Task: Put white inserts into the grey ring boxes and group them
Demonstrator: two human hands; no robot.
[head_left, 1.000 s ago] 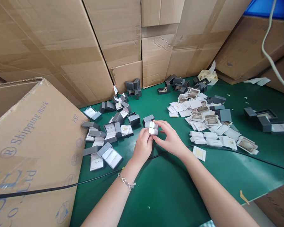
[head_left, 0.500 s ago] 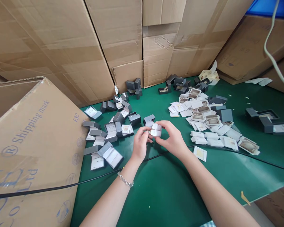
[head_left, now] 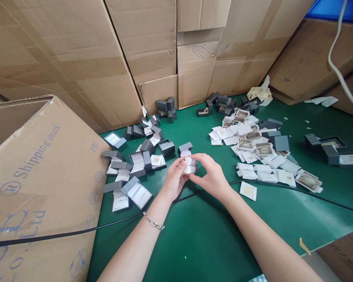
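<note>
Between my two hands, above the green table, is a small white padded box insert [head_left: 190, 165] with a slit across its middle. My left hand [head_left: 175, 174] grips its left side, thumb in front. On the other side, the fingertips and thumb of my right hand [head_left: 209, 172] pinch it. Just behind my hands stands an open grey jewellery box [head_left: 185, 149] with a white inside. To the left lie several more open grey boxes with white linings, among them a wide one [head_left: 139, 194].
Several white inserts [head_left: 261, 168] are heaped to the right, with dark box parts [head_left: 281, 143] among them. A black cable [head_left: 111, 225] crosses the table [head_left: 194, 239]. Large cartons [head_left: 153, 43] wall the back, and an open carton [head_left: 55, 184] stands at left.
The white insert has shifted slightly left and turned in my fingers. My right hand has moved left with it, and both hands are now closer together.
</note>
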